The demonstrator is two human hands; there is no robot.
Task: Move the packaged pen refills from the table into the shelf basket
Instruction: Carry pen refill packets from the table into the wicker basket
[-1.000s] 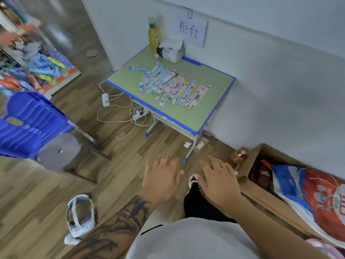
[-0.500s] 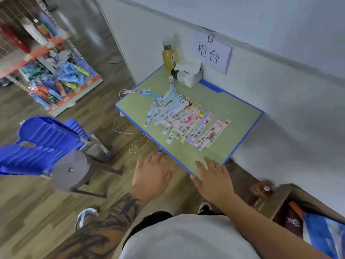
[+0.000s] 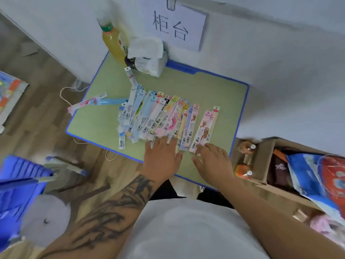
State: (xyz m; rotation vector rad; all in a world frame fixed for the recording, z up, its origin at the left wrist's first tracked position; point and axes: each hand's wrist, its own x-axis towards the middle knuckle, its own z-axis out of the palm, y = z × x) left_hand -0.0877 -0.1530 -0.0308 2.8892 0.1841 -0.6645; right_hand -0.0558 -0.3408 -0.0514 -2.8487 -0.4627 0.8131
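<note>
Table (image 3: 104, 120): pale green top, blue edging.
Packaged pen refills (image 3: 164, 116): fanned strips in white, light blue, pink, yellow; cartoon prints, red label tags, black barcodes.
Bottle (image 3: 113, 42), at 11 o'clock: yellow liquid, green cap band.
Tissue pack (image 3: 149, 55): white with a dark side.
Wall sign (image 3: 175, 25), at 12 o'clock: white, black characters.
Chair (image 3: 16, 182), at 8 o'clock: blue, slatted.
Floor (image 3: 43, 71): brown wood grain.
Left forearm (image 3: 112, 212): black tattoo.
Bag (image 3: 317, 176), at 3 o'clock: blue, red, white.
</note>
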